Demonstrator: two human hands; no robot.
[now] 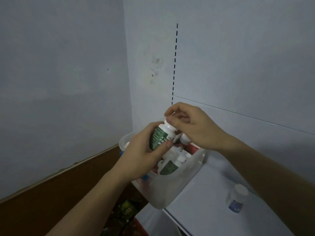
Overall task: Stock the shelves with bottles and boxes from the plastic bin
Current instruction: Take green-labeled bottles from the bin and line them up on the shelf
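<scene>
A white bottle with a green label [162,135] is held above the translucent plastic bin [163,191]. My left hand [144,154] wraps around its body from below. My right hand [189,125] pinches its white cap from above. The bin rests at the left end of the white shelf [204,200] and holds several more white bottles, one with a green label [170,166], plus red-marked packs. A small white bottle with a blue label [237,198] stands alone on the shelf to the right, under my right forearm.
A white back panel with a slotted upright [174,65] rises behind the shelf. A pale wall with a brown skirting [59,181] lies to the left. Dark green and red items [129,212] sit below the bin near the floor.
</scene>
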